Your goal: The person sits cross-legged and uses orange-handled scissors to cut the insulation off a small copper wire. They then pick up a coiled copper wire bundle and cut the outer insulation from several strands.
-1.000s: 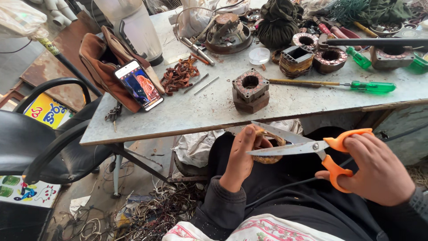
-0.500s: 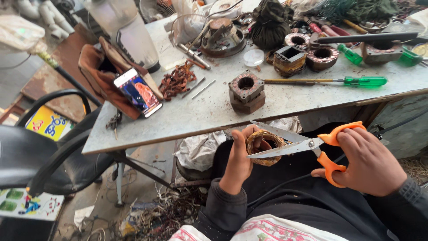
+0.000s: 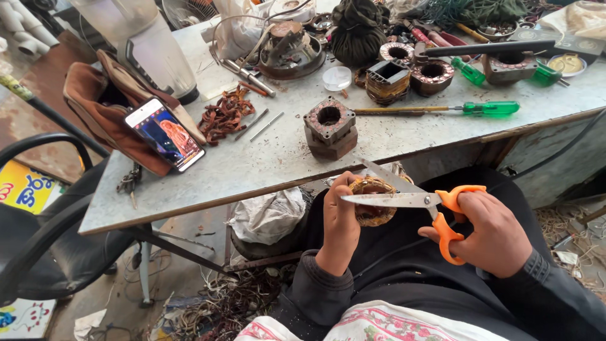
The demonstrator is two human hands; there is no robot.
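left hand (image 3: 341, 215) grips a coil (image 3: 372, 202) below the cluttered metal table (image 3: 265, 164).

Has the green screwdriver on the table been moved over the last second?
No. The green screwdriver lies in the same spot, tip toward the square metal block; only the head camera shifted. Neither the left hand nor the right hand touches it.

Bright, even daylight, soft shadows under the table (image 3: 252, 173); mild wide-angle bending at edges; sharp focus, phone screen (image 3: 165, 133) possibly slightly glary.
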